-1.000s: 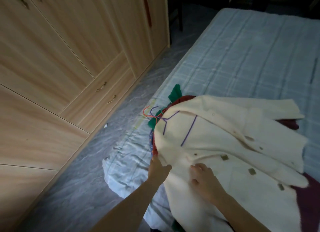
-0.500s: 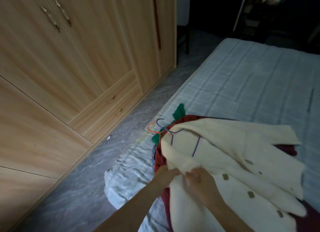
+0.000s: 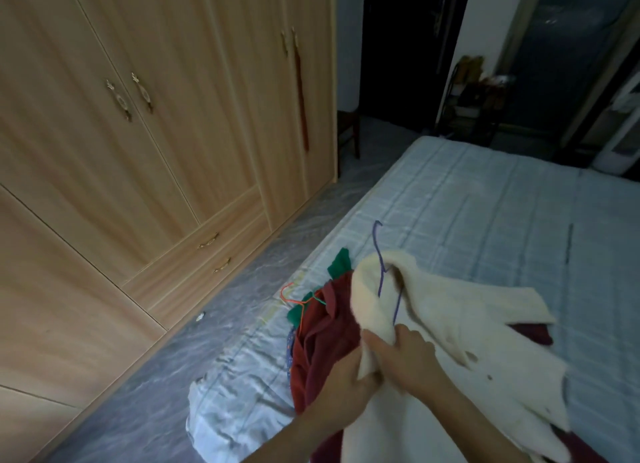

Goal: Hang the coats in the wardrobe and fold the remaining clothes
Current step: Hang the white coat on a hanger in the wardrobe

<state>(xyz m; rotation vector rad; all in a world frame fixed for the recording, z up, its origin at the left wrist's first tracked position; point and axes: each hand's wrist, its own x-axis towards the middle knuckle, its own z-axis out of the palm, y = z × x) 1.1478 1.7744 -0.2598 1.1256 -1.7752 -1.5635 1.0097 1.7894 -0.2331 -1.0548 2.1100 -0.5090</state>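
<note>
Cream coat (image 3: pixel 450 324) bunched at the near corner of the bed (image 3: pixel 485 213), lifted off the red garment (image 3: pixel 325 334) beneath. Left hand (image 3: pixel 341 390) and right hand (image 3: pixel 408 358) side by side, both clutching one fold of its edge. Purple hanger (image 3: pixel 382 268) threaded inside, hook poking up and away from the hands, long axis running from grip to collar. Wardrobe (image 3: pixel 156 116) off to the left, doors closed, left hand nearer. No readable labels or writing anywhere.

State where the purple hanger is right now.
In the head view, the purple hanger sits in the neck of the cream coat on the bed, just above both hands and right of the red garment.
</note>
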